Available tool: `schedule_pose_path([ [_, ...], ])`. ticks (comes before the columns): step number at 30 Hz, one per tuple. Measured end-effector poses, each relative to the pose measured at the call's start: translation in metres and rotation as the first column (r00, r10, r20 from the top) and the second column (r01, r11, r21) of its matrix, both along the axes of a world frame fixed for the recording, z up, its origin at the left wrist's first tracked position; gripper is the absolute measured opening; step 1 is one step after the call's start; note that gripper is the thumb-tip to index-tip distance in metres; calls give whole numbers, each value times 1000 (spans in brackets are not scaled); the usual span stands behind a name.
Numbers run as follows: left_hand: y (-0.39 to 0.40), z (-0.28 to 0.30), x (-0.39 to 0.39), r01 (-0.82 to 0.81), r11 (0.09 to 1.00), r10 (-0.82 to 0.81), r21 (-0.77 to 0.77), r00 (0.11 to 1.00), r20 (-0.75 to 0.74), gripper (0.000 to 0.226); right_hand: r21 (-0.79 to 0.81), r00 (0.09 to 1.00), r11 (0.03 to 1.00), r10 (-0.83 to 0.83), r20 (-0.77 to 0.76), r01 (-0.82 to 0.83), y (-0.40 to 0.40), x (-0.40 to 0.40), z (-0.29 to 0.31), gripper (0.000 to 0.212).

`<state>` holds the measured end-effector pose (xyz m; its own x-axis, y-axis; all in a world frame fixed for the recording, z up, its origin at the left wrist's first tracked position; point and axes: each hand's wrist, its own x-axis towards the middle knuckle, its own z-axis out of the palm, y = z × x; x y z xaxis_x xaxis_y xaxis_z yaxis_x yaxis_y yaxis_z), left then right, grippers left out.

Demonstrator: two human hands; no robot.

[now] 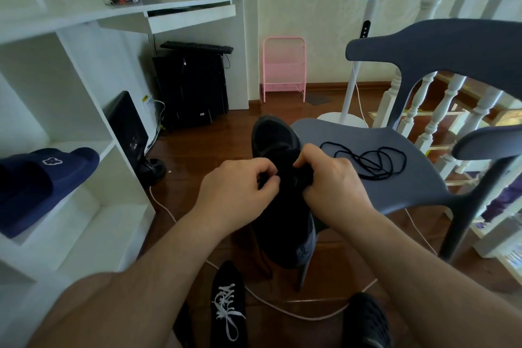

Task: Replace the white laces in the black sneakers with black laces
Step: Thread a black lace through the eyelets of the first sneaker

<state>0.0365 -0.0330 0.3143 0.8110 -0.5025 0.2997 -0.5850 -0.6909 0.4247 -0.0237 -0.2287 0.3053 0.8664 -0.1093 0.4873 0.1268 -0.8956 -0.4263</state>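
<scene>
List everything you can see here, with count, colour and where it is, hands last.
held sneaker: 1, black, toe resting on the chair's front edge, in both hands
floor sneaker: 1, black with white laces, on the floor near bottom centre
black lace: 1, loose coil on the chair seat
chair: 1, grey-blue, right of centre
slipper: 1, navy, on the white shelf at left
fan: 1, white, standing behind the chair
rack: 1, pink, against the far wall
keyboard: 1, black, under the desk
left hand: pinching at the held sneaker's lacing
right hand: gripping the held sneaker
</scene>
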Motion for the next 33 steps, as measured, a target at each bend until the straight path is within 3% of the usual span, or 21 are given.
schedule_pose_path([
  [2, -2, 0, 1, 25, 990, -31, -136, 999, -45, 12, -11, 1000, 1000, -6, -12, 6, 0, 0, -1, 33],
  [3, -4, 2, 0, 53, 954, -88, -295, 990, -107, 11, -12, 1000, 1000, -13, -20, 13, 0, 0, -2, 35],
  [4, -6, 6, -1, 61, 866, -173, -496, 968, -184, 15, -11, 1000, 1000, -18, -24, 18, -1, 1, -2, 36],
  [6, -1, 19, 1, -41, 555, -380, -831, 876, -297, 23, -7, 999, 1000, -27, -24, 27, -2, 1, -3, 36],
  [8, 11, 31, 7, -179, 255, -583, -950, 755, -299, 22, -5, 999, 999, -37, -31, 37, -2, 2, -2, 34],
  [9, 16, 35, 10, -227, 185, -630, -956, 719, -292, 20, -4, 999, 999, -37, -33, 37, -2, 2, -2, 34],
  [10, 19, 36, 12, -263, 171, -649, -949, 695, -310, 18, -1, 999, 999, -35, -34, 35, -1, 2, -2, 35],
  [12, 19, 33, 12, -323, 253, -641, -912, 651, -408, 24, 0, 999, 999, -33, -37, 33, 0, 2, -2, 36],
  [15, 9, 31, 7, -416, 356, -656, -837, 527, -540, 57, 11, 998, 999, -42, -41, 42, 1, 2, -1, 39],
  [17, 9, 32, 7, -472, 295, -703, -831, 482, -523, 47, 25, 999, 999, -36, -38, 37, 0, 2, 0, 39],
  [22, 25, 39, 15, -434, 142, -713, -890, 579, -396, 33, 23, 1000, 999, -23, -8, 24, -1, 2, 0, 35],
  [26, 37, 40, 22, -359, 136, -725, -923, 599, -340, 31, 59, 997, 995, -77, -24, 78, -8, 1, 3, 55],
  [29, 30, 34, 20, -275, 294, -699, -916, 592, -402, 31, 83, 988, 985, -152, 1, 151, -12, 2, 7, 47],
  [31, 19, 28, 15, -214, 471, -616, -856, 615, -492, 27, 84, 985, 983, -168, 26, 165, -12, 2, 9, 26],
  [33, 11, 21, 7, -81, 671, -480, -737, 710, -515, 19, 111, 988, 982, -157, 10, 155, -11, 2, 8, 17],
])
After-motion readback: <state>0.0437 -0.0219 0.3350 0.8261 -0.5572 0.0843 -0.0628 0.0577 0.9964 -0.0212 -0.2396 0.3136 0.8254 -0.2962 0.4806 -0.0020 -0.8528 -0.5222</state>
